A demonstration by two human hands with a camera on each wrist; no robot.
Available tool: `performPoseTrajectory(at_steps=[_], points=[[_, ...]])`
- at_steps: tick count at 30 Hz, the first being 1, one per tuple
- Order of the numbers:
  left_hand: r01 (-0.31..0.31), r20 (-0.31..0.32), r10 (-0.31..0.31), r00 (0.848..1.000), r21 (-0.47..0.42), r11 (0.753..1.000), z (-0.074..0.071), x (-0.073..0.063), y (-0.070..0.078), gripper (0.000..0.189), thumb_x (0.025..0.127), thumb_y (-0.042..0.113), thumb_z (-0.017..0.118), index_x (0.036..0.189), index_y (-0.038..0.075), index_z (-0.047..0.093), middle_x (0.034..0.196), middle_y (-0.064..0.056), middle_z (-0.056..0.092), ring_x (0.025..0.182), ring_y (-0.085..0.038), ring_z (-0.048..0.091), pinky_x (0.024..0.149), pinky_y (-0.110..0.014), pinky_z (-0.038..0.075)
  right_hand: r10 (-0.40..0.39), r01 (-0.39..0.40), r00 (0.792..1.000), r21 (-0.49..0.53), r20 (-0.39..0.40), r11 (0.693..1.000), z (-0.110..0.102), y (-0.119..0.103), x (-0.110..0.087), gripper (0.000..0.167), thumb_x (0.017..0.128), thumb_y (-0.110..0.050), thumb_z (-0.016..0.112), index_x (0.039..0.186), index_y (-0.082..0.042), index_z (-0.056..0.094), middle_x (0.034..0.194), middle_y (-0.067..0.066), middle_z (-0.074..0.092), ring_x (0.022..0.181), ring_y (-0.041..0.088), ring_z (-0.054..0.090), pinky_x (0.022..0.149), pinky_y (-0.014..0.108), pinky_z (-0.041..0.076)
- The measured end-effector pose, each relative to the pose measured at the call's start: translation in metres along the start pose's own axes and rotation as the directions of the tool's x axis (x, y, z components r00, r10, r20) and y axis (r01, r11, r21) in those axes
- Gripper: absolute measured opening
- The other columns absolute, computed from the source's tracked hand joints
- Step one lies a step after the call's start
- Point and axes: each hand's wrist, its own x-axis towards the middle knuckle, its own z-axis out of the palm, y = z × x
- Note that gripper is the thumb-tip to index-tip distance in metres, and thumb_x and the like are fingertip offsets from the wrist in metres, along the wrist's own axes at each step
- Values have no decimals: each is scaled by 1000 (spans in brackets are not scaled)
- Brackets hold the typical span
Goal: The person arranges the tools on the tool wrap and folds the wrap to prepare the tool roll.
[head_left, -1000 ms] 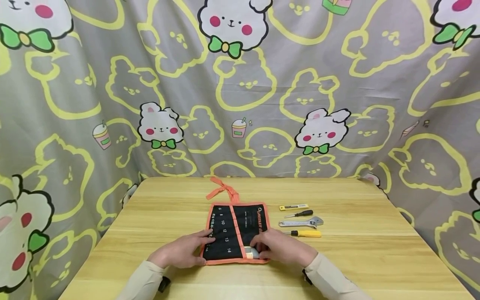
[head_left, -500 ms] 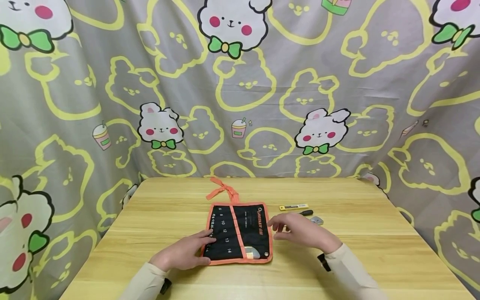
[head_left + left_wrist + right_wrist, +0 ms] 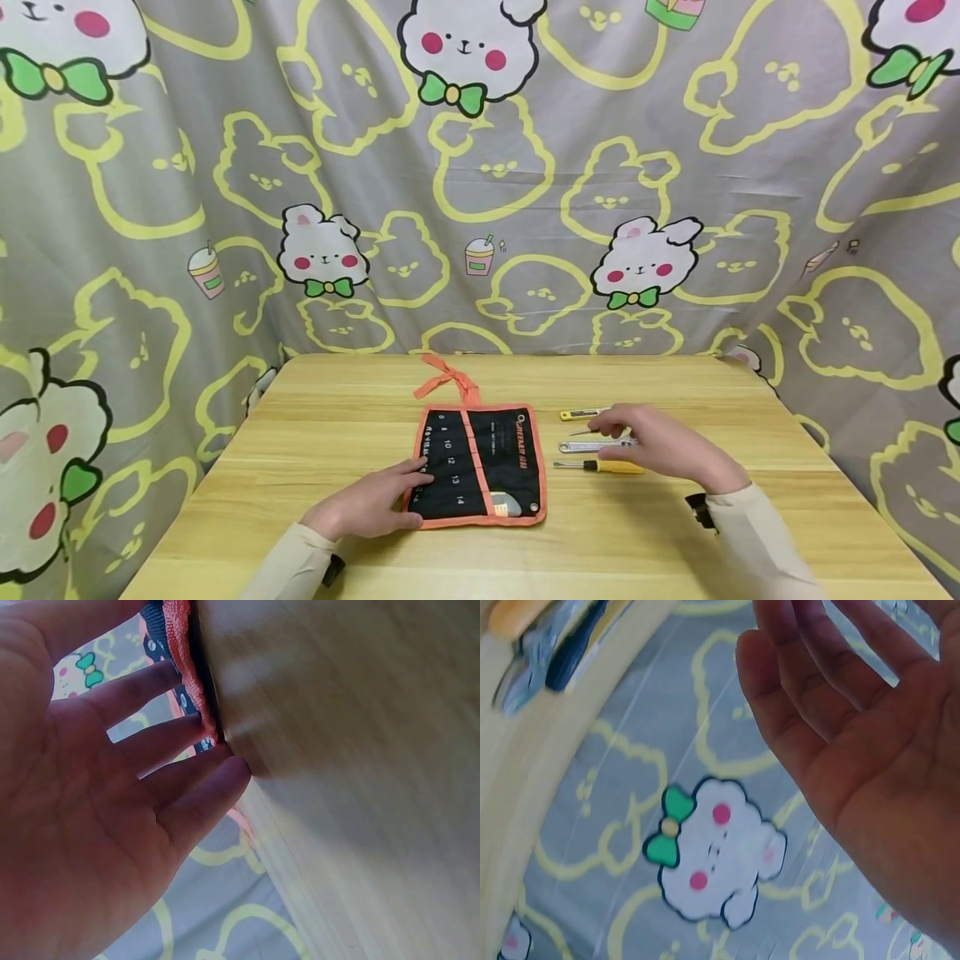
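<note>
My left hand (image 3: 371,502) lies with extended fingers on the left edge of a black fabric tool pouch (image 3: 498,467) with orange trim. In the left wrist view its fingers (image 3: 202,799) touch the pouch's orange edging (image 3: 196,682). My right hand (image 3: 656,442) hovers over a row of tools to the right of the pouch, fingers loosely bent and holding nothing. Below it lie a screwdriver with a yellow handle (image 3: 618,467) and an adjustable wrench (image 3: 581,447). A small screwdriver's shaft (image 3: 580,432) shows; its black handle (image 3: 577,649) appears in the right wrist view.
A flat yellow item with a dark label (image 3: 579,414) lies behind the tools, partly covered by my right hand. A pale rounded thing (image 3: 506,504) shows in the pouch's lower right pocket. Orange ties (image 3: 450,379) extend behind. A patterned curtain (image 3: 495,317) borders the wooden table (image 3: 315,417).
My right hand has left the pouch's lower right corner and moved right, over the tools. The pale thing in the pocket is more exposed. My left hand stays on the pouch.
</note>
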Motion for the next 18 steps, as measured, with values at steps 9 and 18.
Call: performPoseTrajectory(at_steps=[9, 18], points=[[-5, -4, 5, 1000, 4, 1000, 0, 0, 1, 61, 92, 37, 76, 143, 6, 60, 161, -18, 39, 145, -39, 42, 114, -58, 40, 48, -49, 999, -59, -20, 997, -9, 28, -9, 36, 88, -30, 82, 116, -10, 74, 102, -7, 71, 89, 9, 63, 76, 34, 56], [-3, -3, 3, 1000, 0, 1000, -1, -1, 1, 61, 92, 36, 76, 142, 6, 60, 161, -18, 39, 146, -40, 41, 115, -59, 39, 53, -54, 995, 7, 88, 999, 5, 53, -10, 26, 87, -15, 81, 110, -4, 75, 99, 2, 73, 85, 15, 67, 72, 30, 55]])
